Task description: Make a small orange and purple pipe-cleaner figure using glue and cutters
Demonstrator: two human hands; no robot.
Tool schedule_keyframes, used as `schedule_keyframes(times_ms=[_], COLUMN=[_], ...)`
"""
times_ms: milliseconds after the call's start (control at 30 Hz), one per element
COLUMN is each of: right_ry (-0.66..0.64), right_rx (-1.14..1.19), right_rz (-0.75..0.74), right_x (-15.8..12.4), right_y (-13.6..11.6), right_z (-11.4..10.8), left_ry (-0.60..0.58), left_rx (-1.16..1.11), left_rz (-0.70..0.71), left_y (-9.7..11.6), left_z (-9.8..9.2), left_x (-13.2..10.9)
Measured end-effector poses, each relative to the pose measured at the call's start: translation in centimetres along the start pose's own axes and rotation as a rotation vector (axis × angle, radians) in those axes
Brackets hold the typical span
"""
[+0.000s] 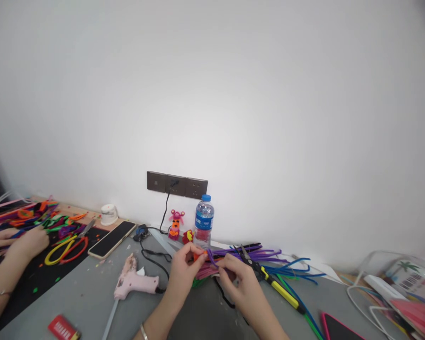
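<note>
My left hand [182, 270] is closed, thumb and forefinger pinching a small orange fuzzy piece [200, 256]. From there a bent purple pipe cleaner [211, 258] runs across to my right hand [238, 279], whose fingertips pinch its other side. Just behind the hands stands a water bottle [204, 222] with a blue cap. A bundle of purple pipe cleaners [267, 253] lies on the grey table beyond my right hand. Close beside that hand are black-bladed pliers or cutters [248, 257] and a yellow-and-black tool [283, 291], partly overlapping.
Left of me lie a pink glue gun [136, 284], a phone [113, 239] and a red lighter [63, 327]. Another person's hands [30, 243] work among coloured pipe cleaners near scissors [69, 249]. A small orange-and-pink figure [175, 226] stands by the wall.
</note>
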State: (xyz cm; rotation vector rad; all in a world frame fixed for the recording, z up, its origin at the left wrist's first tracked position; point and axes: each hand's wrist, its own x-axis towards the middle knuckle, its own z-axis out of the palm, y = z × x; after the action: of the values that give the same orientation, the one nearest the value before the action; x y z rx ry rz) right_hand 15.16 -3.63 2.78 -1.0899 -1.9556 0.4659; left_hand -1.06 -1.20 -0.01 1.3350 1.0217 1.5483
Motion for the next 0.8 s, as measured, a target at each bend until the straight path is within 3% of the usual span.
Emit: schedule_keyframes(times_ms=[167,333,667,800], right_ry=[-0.066,-0.131,-0.143,-0.152], right_rx=[0.047,0.222,0.406,0.594], right_rz=[0.004,0.113,0.251,0.307], right_x=[-0.2,0.1,0.2,0.3], right_y=[0.4,0.7,0.9,0.7], right_z=[0.8,0.0,-2.2,-1.8], left_ry=[0.067,-0.075,-0.325,-0.337], left_rx=[-0.324,-0.538,-0.407,-0.414], left_rz=[-0.191,-0.373,-0.427,-0.427], left_y=[0.6,1.8,2.3,1.9], left_z=[0.5,0.8,-0.2,-0.1], left_x=[-0.2,-0.6,-0.5,-0.6])
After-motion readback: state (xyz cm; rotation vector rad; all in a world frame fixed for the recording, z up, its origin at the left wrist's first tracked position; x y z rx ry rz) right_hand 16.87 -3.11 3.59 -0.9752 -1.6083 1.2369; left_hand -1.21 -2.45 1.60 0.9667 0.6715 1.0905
